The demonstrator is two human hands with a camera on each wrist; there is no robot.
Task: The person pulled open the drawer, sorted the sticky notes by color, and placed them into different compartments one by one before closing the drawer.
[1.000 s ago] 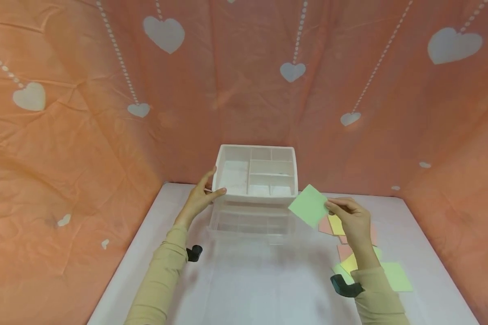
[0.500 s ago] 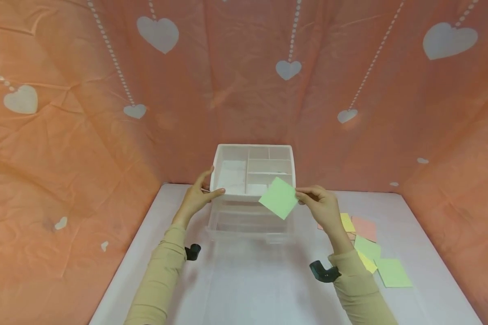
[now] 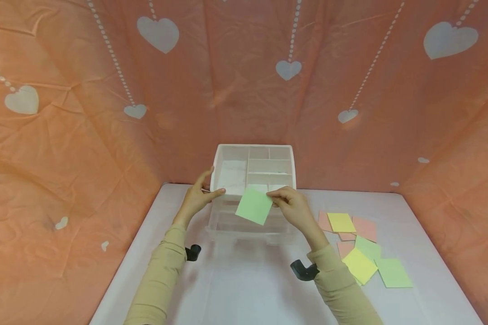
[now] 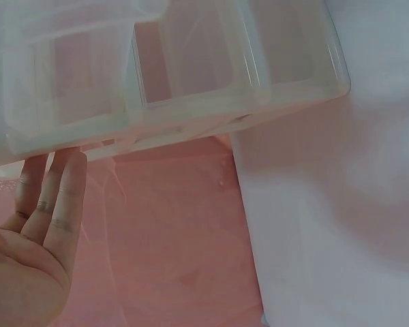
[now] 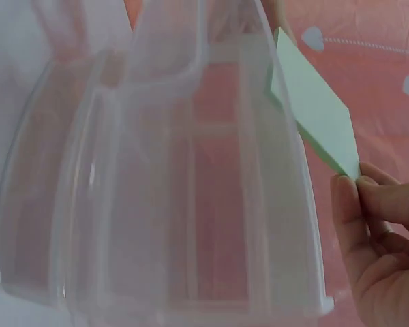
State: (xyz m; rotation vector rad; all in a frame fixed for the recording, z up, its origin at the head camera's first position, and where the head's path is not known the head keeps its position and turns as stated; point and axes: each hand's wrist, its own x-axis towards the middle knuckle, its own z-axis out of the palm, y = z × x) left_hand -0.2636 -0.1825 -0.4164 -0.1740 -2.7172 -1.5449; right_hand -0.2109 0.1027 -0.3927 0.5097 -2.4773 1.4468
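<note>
One pale green square paper pad [image 3: 254, 206] hangs tilted at the front of a white plastic tray [image 3: 232, 177] with six compartments, overlapping its front rim; contact cannot be told. The right hand [image 3: 293, 208] pinches it by one corner between thumb and fingers. The left hand [image 3: 197, 196] grips the tray's left front corner, thumb on the front rim, fingers spread along the side. Clear plastic drawers [image 3: 227, 222] sit beneath the tray.

On the white desk [image 3: 244, 289], to the right, lie two yellow square pads [image 3: 359, 266], two green square pads [image 3: 394, 273] plus a green sliver, and four patches of pink paper [image 3: 365, 229], overlapping too much for an exact count.
</note>
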